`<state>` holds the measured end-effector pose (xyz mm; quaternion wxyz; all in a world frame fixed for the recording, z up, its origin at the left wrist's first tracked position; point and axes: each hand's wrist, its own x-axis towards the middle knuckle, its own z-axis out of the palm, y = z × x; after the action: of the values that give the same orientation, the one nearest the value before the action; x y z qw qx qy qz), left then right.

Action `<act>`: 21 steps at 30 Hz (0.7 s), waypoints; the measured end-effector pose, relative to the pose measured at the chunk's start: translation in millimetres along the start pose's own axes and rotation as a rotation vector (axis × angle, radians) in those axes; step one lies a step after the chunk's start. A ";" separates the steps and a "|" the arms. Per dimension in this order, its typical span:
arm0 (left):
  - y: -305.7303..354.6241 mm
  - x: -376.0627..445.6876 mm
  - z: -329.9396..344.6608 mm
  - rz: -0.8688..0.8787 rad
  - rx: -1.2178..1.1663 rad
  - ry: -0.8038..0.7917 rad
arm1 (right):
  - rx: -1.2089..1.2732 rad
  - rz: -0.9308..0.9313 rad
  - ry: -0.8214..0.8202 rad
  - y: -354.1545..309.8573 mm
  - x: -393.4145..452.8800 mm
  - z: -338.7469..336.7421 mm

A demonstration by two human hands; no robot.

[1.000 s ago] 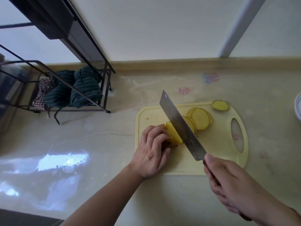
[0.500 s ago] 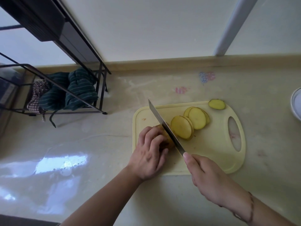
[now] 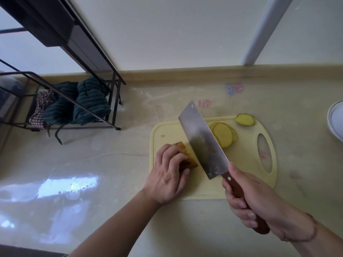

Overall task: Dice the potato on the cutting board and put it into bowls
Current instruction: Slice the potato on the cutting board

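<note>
Right hand (image 3: 259, 199) around wooden cleaver (image 3: 204, 141) handle, left hand (image 3: 167, 175) gripping potato (image 3: 187, 154).

Counter (image 3: 130, 182): pale beige, glossy, with window glare near-left and a raised lip along the far edge against the wall. Directly on it: yellow cutting board (image 3: 246, 164), centre-right, handle hole on its right end; black wire rack (image 3: 78, 115), far-left, holding striped green cloth (image 3: 87, 104) and a checked cloth; white bowl (image 3: 336, 123) cut off by the right edge, well apart from the board. Faint pink and blue marks (image 3: 234, 88) on the surface beyond the board.
</note>
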<state>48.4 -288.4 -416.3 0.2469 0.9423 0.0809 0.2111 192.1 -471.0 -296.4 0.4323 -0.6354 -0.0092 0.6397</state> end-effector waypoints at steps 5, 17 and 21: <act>0.6 1.0 -0.4 0.011 -0.006 0.013 | -0.153 -0.060 0.027 -7.3 -24.2 13.4; -3.4 -0.1 4.1 0.079 0.044 0.025 | -0.617 -0.222 0.233 -5.0 -36.4 40.1; -4.9 -1.2 5.5 0.091 0.068 0.008 | -0.648 -0.232 0.254 -5.0 -37.1 47.4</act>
<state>49.5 -286.9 -423.5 0.2045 0.9520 0.0461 0.2228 149.2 -463.4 -254.6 0.2760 -0.8084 -0.2298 0.4663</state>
